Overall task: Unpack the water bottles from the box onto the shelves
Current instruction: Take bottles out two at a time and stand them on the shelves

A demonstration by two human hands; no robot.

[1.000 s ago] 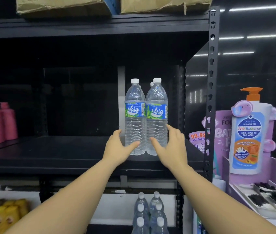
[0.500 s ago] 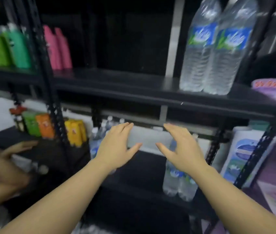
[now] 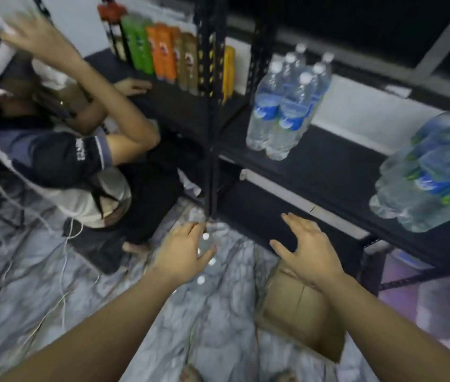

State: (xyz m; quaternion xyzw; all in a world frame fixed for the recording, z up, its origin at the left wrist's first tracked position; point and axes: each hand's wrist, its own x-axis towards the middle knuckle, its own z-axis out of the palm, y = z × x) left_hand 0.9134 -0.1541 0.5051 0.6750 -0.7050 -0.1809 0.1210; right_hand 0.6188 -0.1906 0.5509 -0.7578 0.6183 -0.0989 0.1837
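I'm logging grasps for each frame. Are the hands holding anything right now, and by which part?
Nothing is held. The left hand and right hand are both open, reaching down toward the bottles on the floor.

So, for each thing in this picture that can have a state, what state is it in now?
left hand: open, fingers spread, holds nothing.
right hand: open, holds nothing.
cardboard box: on the floor, flap open.
water bottles on the floor: upright, capped, under the left hand.
water bottles on the lower shelf: upright, capped.
water bottles at the right edge: on a shelf, capped.
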